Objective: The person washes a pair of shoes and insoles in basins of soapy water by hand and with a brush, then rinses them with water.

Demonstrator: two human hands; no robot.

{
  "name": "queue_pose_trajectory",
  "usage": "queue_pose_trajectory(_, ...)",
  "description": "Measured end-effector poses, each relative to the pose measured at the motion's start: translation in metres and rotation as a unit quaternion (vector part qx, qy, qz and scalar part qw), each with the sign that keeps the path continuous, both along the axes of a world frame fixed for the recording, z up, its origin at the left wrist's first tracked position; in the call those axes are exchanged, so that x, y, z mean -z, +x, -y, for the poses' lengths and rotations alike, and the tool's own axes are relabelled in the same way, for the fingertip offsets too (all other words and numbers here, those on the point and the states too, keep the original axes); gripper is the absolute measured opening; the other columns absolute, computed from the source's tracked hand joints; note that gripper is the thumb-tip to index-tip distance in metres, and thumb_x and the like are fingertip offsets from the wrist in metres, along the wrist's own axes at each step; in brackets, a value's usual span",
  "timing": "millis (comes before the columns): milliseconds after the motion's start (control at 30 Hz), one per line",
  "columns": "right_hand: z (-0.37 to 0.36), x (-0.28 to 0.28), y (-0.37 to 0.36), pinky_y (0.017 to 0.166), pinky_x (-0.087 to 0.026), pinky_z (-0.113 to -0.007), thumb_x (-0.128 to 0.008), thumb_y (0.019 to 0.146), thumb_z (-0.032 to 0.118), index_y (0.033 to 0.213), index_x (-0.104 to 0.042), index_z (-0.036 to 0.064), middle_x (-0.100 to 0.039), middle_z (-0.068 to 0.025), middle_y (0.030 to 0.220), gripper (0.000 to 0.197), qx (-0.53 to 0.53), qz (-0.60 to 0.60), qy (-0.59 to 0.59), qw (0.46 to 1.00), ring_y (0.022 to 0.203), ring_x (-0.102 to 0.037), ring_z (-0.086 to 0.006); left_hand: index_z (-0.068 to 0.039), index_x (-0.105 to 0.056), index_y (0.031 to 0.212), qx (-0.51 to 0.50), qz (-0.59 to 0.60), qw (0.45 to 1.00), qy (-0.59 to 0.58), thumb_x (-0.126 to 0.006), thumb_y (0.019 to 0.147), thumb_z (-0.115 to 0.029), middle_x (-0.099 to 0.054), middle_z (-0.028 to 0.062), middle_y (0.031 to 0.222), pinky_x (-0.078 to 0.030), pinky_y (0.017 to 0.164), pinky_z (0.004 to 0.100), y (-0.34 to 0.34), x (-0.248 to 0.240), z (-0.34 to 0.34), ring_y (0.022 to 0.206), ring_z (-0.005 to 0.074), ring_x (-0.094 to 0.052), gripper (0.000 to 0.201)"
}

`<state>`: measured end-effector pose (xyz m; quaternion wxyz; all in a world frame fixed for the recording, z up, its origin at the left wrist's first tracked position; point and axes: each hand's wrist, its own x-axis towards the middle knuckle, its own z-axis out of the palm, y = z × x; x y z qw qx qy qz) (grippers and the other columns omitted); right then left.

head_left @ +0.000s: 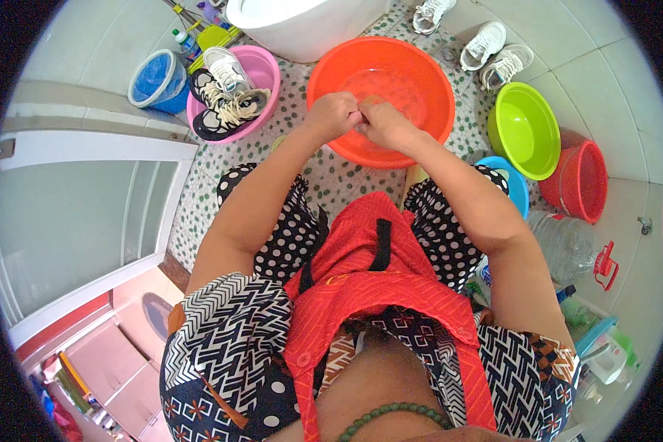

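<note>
Both of my hands meet over the near left part of a wide orange basin (438, 88). My left hand (331, 118) is closed, knuckles up, its fingertips against those of my right hand (387, 124). The right one is closed as well, thumb and fingers pinched together. Whatever sits between them, if anything, is hidden by the fingers. Inside the basin the bottom looks shiny and mottled; I cannot tell whether water is in it.
Left of the basin, a pink basin (273, 88) holds white and black-and-cream sneakers (232, 110), beside a blue bucket (158, 82). A white toilet (302, 33) stands behind. Rightward are white sneakers (485, 46), a green basin (524, 129), a red bucket (586, 180) and a clear jug (563, 247).
</note>
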<state>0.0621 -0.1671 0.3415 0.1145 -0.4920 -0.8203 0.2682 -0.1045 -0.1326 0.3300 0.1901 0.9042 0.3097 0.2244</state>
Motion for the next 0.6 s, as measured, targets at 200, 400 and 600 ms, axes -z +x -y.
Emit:
queue_pose_trajectory(200,0.006,-0.012,-0.001,0.075,-0.045,-0.045,-0.058,0.078,0.016,0.098,-0.054,0.0011,-0.059,-0.0224,0.089,0.025,-0.006,-0.013,-0.023,1.000,0.086,-0.056,-0.0378,-0.005,-0.056,0.106,-0.008,-0.093,0.984,-0.151,-0.060,0.076,-0.020,-0.059,0.0174,0.096,-0.045,0.080,0.0378,-0.034,-0.002,0.011,0.091,0.0323,-0.057,0.033)
queue_pose_trajectory(400,-0.002,-0.019,-0.010,0.074,-0.047,-0.046,-0.059,0.076,0.016,0.101,-0.053,-0.0018,-0.060,-0.0239,0.088,0.031,-0.008,-0.030,-0.014,0.999,0.085,-0.058,-0.0383,-0.006,-0.050,0.118,-0.016,-0.222,0.953,-0.207,-0.061,0.078,-0.025,-0.058,0.0203,0.104,-0.043,0.083,0.0406,-0.019,-0.066,0.017,0.098,0.0353,-0.055,0.046)
queue_pose_trajectory(600,-0.008,-0.026,-0.037,0.073,-0.047,-0.047,-0.059,0.076,0.017,0.102,-0.053,-0.0013,-0.060,-0.0237,0.088,0.032,0.017,-0.053,-0.022,0.998,0.085,-0.058,-0.0389,-0.005,-0.052,0.115,-0.020,-0.263,0.942,-0.207,-0.058,0.080,-0.026,-0.060,0.0200,0.098,-0.046,0.079,0.0392,-0.036,-0.075,-0.001,0.091,0.0325,-0.059,0.042)
